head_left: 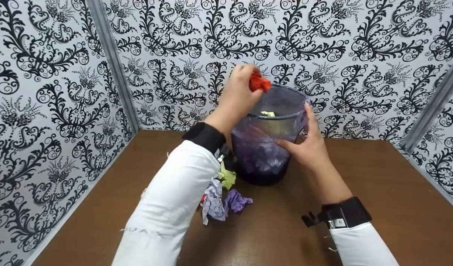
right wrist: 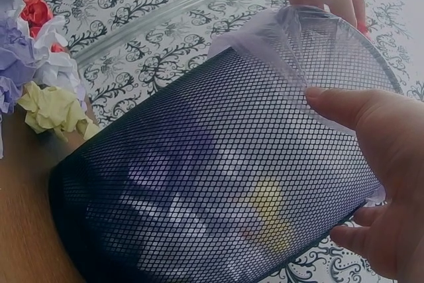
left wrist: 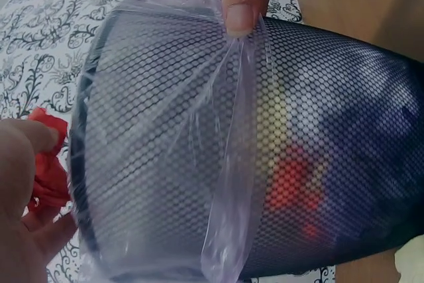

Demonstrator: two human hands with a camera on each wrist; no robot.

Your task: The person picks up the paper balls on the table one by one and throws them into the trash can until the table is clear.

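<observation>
A brown wooden surface (head_left: 378, 192) runs back to walls papered in a black-and-white scroll pattern (head_left: 359, 44), with grey strips at the two back corners (head_left: 111, 62). A small heap of crumpled papers lies on the surface: a yellow-green wad (head_left: 228, 178) at the back, a purple wad (head_left: 236, 201) just beside it towards the front, and a pale lavender-white wad (head_left: 213, 201) touching the purple one on its left. In the right wrist view the same heap shows a yellow wad (right wrist: 53, 111), white and purple pieces (right wrist: 56, 67) and a red scrap (right wrist: 34, 11) among them.
</observation>
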